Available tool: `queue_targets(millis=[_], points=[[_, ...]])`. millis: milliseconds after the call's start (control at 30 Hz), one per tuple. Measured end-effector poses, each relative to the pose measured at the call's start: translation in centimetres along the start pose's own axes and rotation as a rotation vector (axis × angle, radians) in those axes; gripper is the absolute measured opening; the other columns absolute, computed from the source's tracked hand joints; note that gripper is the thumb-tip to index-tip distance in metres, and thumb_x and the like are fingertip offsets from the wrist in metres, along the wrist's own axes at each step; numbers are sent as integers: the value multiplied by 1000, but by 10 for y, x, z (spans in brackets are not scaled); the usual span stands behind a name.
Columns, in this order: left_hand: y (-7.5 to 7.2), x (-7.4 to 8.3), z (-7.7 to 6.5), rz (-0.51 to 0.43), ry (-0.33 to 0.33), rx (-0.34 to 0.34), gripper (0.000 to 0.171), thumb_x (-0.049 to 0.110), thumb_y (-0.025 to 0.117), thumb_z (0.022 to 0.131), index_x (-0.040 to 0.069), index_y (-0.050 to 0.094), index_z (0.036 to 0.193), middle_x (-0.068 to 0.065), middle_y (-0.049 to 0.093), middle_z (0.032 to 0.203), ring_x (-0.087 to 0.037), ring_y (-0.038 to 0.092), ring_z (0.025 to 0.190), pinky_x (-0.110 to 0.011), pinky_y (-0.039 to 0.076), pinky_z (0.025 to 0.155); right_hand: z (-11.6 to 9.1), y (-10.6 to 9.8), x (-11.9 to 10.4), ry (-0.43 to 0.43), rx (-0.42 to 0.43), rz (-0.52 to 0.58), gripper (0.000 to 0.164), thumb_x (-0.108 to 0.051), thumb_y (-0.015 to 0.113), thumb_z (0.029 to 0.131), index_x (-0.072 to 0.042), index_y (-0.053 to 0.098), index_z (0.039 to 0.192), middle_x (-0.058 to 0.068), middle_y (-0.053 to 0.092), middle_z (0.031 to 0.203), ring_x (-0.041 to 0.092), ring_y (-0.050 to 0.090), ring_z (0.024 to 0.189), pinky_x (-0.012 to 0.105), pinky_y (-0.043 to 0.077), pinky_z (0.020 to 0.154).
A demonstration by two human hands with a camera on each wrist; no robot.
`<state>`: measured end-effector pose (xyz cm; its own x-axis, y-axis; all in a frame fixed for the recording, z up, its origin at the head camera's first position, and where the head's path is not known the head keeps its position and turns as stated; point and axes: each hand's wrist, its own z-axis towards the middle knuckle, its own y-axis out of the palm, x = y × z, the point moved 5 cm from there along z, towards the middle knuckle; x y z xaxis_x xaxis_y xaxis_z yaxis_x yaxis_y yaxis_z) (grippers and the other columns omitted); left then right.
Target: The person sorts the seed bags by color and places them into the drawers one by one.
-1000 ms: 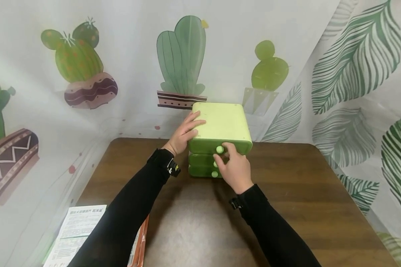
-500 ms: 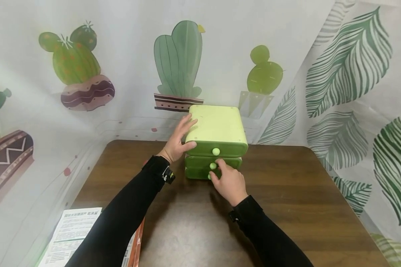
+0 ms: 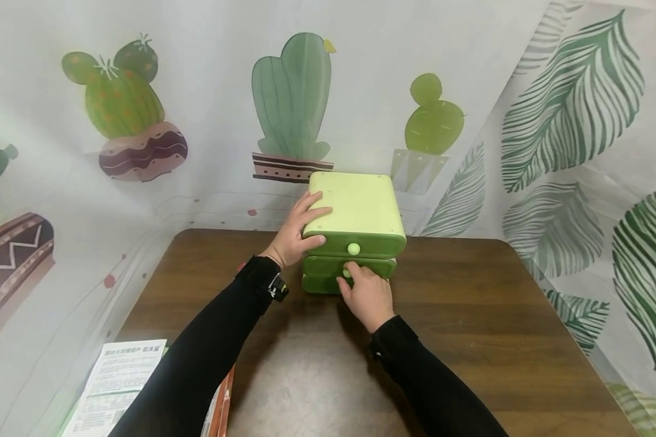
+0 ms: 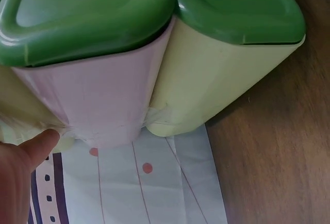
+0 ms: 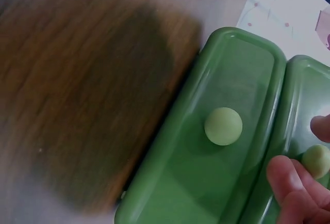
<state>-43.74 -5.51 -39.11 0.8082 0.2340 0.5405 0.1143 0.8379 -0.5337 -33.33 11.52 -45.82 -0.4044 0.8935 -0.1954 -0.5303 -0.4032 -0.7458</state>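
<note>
A small three-tier drawer box with a pale yellow-green top stands at the back of the table. Its drawer fronts are dark green with round light-green knobs. My left hand rests on its left top edge with fingers spread; a finger shows beside the pink side of the middle tier. My right hand has its thumb and index finger around the middle knob, mostly covering it in the head view. The top knob is uncovered, and the bottom knob shows in the right wrist view.
A printed white sheet and an orange-edged packet lie at the table's left front, partly under my left sleeve. A cactus-print cloth hangs behind the brown wooden table.
My right hand has gone down from the top knob to the middle one, and its fingers have closed in around it. My left hand stays at the box's left top edge, its fingers shifting slightly.
</note>
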Motion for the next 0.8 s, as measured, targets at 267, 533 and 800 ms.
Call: queue_targets(millis=[267,533,800], points=[[1,-2,-1,-15,1,14,67,52,58,88,8,59,138,-14,31,158,-36,7,149,-56,8,116,5,5,2,12,50,14,18,-19,73,92,-13,57,89,-1,46,61,19,49,45,35,37,38],[1,-3,-1,-18,-8,40,66,52,59,86,9,60,136,-11,34,157,-35,9,149,-54,8,116,9,5,1,12,49,58,27,-11,73,89,-14,47,80,-2,38,59,16,43,44,34,34,39],[1,-3,-2,-15,-19,54,63,45,60,84,8,61,135,-11,36,156,-33,11,149,-53,9,116,10,5,2,30,34,52,28,-10,72,87,-15,47,77,-3,38,57,16,43,44,35,37,41]])
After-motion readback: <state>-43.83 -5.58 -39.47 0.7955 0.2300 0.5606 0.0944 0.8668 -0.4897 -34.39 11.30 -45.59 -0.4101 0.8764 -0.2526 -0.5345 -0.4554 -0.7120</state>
